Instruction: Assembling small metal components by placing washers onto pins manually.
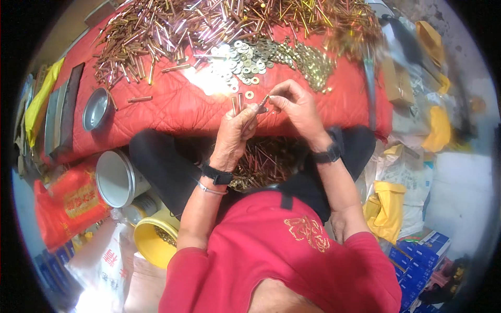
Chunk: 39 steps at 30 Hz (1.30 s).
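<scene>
Slim copper-coloured metal rods (267,159) lie heaped between the knees. Beyond, the left hand (236,131) is closed around several similar rods; the right hand (298,108) pinches at the tip of one slanted rod (263,104), any small part there indiscernible. Steady left-hand support and a fingertip pinch aligned with the shaft appear advisable. Farther off, flat silver-coloured ring washers (248,61) lie on red quilted cloth (177,107).
</scene>
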{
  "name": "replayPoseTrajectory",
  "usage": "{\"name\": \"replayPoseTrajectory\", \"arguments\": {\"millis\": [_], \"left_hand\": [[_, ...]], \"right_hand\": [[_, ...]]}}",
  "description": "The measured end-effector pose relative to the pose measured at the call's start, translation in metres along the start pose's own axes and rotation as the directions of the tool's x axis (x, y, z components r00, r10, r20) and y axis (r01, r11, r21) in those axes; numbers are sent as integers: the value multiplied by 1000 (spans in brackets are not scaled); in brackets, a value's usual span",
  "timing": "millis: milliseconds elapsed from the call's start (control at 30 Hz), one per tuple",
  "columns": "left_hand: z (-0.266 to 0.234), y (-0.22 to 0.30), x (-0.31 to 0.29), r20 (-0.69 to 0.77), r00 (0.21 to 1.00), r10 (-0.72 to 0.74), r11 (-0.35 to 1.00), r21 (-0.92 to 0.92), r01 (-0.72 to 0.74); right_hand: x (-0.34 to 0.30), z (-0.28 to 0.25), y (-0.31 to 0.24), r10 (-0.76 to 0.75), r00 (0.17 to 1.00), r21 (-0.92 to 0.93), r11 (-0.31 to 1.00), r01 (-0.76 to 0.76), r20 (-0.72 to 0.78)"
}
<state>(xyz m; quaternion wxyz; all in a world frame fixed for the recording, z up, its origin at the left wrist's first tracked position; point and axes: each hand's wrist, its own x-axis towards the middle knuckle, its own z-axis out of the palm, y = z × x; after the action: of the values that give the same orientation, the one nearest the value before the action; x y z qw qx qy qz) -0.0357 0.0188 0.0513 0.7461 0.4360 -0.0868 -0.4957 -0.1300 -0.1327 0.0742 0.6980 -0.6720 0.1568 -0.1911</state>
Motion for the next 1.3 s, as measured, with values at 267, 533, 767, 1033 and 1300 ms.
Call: {"name": "replayPoseTrajectory", "arguments": {"millis": [267,533,767,1033,1300], "left_hand": [[0,14,-5,61,991,-121,992,44,118],[1,13,-7,116,991,-73,997,-3,74],[5,20,-11,105,989,-105,988,124,92],[11,19,-16,127,984,-128,973,209,100],[12,13,-14,24,999,-38,959,280,30]], "right_hand": [[1,-6,-18,-265,951,-232,927,296,159],[-3,-8,-25,-244,958,-189,944,269,148],[-8,-12,-36,-164,965,-362,903,230,205],[-20,-15,-30,-216,949,-596,739,313,231],[-8,-20,-15,-172,973,-542,808,230,155]]}}
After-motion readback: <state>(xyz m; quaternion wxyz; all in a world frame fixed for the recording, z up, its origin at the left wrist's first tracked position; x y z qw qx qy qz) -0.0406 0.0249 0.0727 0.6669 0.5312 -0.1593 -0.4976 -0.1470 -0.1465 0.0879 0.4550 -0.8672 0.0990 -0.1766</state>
